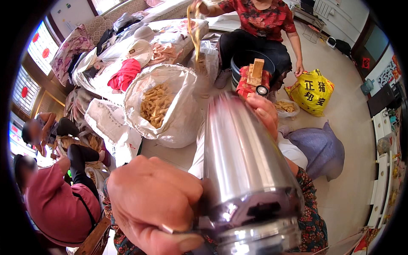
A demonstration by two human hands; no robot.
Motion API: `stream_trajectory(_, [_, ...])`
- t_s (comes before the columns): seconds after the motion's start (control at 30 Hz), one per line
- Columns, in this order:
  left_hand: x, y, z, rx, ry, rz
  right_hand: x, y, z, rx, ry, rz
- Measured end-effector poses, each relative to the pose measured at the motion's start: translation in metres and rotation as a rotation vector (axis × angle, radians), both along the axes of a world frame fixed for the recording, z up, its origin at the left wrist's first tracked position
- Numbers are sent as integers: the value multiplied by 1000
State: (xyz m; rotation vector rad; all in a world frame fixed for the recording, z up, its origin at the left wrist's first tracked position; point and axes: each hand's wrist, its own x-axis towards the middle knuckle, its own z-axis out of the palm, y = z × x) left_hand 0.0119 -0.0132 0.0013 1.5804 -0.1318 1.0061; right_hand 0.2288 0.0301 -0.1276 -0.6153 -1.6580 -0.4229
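Pale tiled floor [352,140], bright windows [40,46] at left, white cabinets [380,170] along the right wall.

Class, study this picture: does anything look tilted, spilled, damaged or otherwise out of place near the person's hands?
The steel flask stands out: it is tipped far from upright, held close to the camera. The left hand grips its near end and the right hand holds the far end. Nothing is seen spilling from it. The white sack of pale pieces beyond stands open but unspilled.
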Motion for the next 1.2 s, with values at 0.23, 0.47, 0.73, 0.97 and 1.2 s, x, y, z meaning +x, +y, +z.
stream_trajectory(0.23, [-31, -3, -18, -438, 216, 247, -15, -20, -28, -444, -195, 104])
stream_trajectory(0.47, [-48, 9, -78, -761, 277, 582, -32, -14, -61, -713, -210, 208])
stream_trajectory(0.73, [-97, -5, -197, -956, 401, 931, -2, -16, -82, -933, -75, 221])
stream_trajectory(0.97, [-108, -9, -338, -992, 602, 1331, 41, -31, -91, -1082, -51, 157])
stream_trajectory(1.2, [-139, 2, -471, -1158, 772, 1616, 61, -38, -112, -1303, 91, 122])
